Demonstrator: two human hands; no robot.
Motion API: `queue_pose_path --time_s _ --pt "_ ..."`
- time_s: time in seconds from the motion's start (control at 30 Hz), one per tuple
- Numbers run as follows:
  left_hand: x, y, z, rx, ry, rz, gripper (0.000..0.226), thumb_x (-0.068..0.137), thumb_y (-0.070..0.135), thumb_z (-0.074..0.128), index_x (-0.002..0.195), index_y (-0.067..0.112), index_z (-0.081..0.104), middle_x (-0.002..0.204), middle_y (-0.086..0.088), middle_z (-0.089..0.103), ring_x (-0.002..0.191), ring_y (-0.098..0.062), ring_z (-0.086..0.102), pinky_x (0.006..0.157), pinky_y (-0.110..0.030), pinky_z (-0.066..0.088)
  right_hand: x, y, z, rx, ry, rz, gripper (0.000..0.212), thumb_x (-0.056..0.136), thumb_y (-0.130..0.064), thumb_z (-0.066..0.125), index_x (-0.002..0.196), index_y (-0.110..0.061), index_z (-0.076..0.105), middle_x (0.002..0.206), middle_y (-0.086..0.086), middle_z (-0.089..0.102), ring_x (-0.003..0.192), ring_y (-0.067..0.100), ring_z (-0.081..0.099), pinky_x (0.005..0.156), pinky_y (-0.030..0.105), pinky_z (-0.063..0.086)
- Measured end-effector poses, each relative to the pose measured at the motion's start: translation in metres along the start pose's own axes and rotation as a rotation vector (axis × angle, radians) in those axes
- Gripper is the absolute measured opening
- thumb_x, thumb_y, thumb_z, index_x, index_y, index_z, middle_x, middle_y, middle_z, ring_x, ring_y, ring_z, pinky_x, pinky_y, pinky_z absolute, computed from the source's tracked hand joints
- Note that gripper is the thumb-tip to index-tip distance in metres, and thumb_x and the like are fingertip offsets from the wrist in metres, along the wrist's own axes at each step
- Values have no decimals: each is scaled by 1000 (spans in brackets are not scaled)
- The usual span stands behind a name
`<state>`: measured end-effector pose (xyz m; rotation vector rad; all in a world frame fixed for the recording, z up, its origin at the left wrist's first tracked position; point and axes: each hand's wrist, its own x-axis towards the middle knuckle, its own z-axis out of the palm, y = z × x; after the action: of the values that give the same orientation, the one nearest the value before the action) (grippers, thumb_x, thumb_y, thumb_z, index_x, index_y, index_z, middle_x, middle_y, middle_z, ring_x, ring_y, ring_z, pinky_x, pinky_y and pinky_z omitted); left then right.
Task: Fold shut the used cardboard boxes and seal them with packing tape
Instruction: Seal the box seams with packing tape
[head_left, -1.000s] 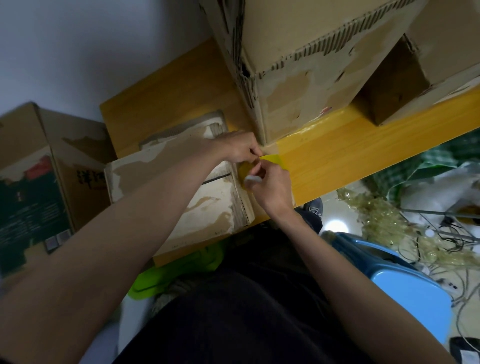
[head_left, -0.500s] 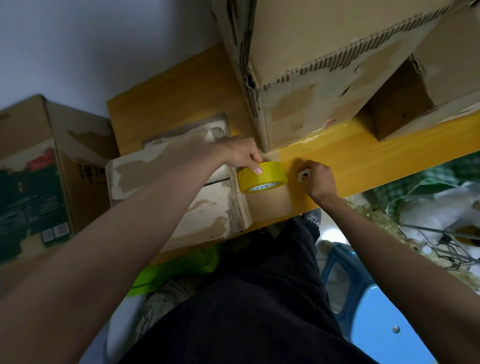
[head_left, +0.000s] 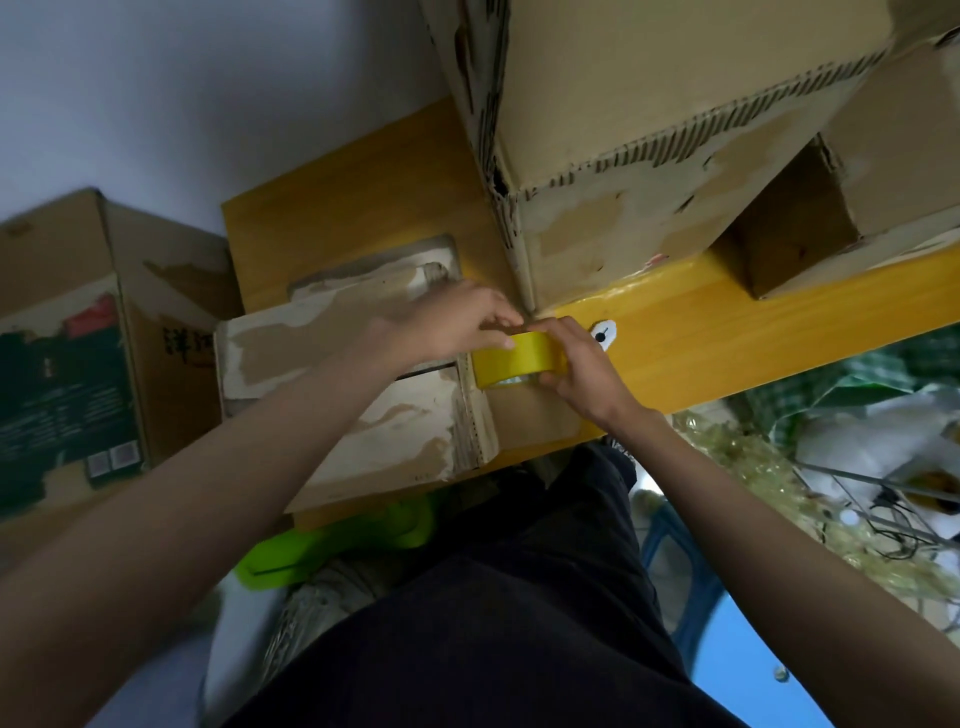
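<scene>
In the head view, both hands meet on a roll of yellow packing tape (head_left: 514, 358), which stands on its edge on the small flat cardboard box (head_left: 363, 410) at the near edge of the yellow wooden table (head_left: 727, 343). The left hand (head_left: 457, 325) is closed on the roll from the left, with the fingertips (head_left: 506, 340) on its upper rim. The right hand (head_left: 576, 364) wraps around the right side of the roll. I judge that the step in hand is to find or peel the free end of the tape, so the sealing itself is not yet begun. The seam on the small box looks closed, but I see no fresh tape on it.

The next move calls for a nail under the tape end, then a steady pull along the seam while one hand keeps the roll.

Around it: a large worn cardboard box (head_left: 649, 156) stands just behind the hands and leaves little room. A small white object with a dark spot (head_left: 602, 332) lies on the table just beside the right hand; what it is I cannot tell. Another printed box (head_left: 67, 353) is at the left, off the table. A blue plastic stool (head_left: 727, 623) is below on the right.
</scene>
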<state>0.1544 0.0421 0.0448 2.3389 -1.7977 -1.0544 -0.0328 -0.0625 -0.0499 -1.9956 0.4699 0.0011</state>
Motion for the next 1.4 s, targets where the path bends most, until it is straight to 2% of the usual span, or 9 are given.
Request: queue_pose_path --time_s 0.1,0.27,0.6,0.73,0.9,0.97,1.03,1.2,1.4 --pt "-41 -13 5 125 170 161 25 97 17 56 116 19 73 117 2 69 110 -17 61 93 -43 52 2 -2 -1 -53 -12 1 60 79 0 75 133 -18 56 127 5 53 119 27 52 95 34 41" --pt "-74 -23 20 417 134 386 37 84 10 69 120 17 71 126 -1 69 121 -22 60 108 -40 47 10 -12 -8 -123 -36 -1 58 79 -4 76 131 -21 56 131 5 53 120 32 50 95 42 45" --pt "-66 -25 18 449 138 532 38 78 6 78 115 12 74 116 -6 73 109 -23 69 103 -42 52 30 -23 -24 -285 -90 98 61 78 -1 68 133 -20 51 136 5 49 118 36 54 79 41 46" --pt "-61 -19 16 442 69 460 26 94 14 55 112 14 75 112 -4 74 106 -22 68 106 -40 48 17 -14 -34 -230 -57 168 61 76 -1 70 131 -18 51 132 5 52 118 34 53 80 37 43" --pt "-55 -2 21 346 51 241 55 93 35 25 94 15 76 102 -2 75 98 -15 66 118 -36 33 -19 -20 -38 -11 39 269 52 74 0 80 113 -7 46 100 13 58 87 33 54 60 36 34" --pt "-57 4 24 143 275 100 56 94 40 30 99 11 78 102 -4 75 100 -19 66 109 -32 39 -35 -31 -39 46 92 304 52 75 3 78 111 -6 42 105 17 59 88 36 54 60 37 36" --pt "-62 19 24 -173 471 -86 54 96 49 39 105 12 78 102 -3 72 99 -21 63 96 -32 45 -48 -44 -40 86 134 315 53 74 3 78 110 -5 40 97 8 56 82 30 50 53 24 34" --pt "-70 58 25 -538 521 -298 72 78 77 54 121 23 72 111 9 62 98 -7 61 86 -23 48 -67 -80 -35 70 183 287 53 71 -3 80 105 -9 39 89 8 50 69 21 43 50 24 29" --pt "-83 82 21 -654 744 -362 42 75 46 84 107 20 77 99 9 67 85 4 64 74 -3 44 -73 -114 -21 -28 243 280 57 71 -8 83 104 -14 37 81 -6 44 68 16 41 52 19 34"
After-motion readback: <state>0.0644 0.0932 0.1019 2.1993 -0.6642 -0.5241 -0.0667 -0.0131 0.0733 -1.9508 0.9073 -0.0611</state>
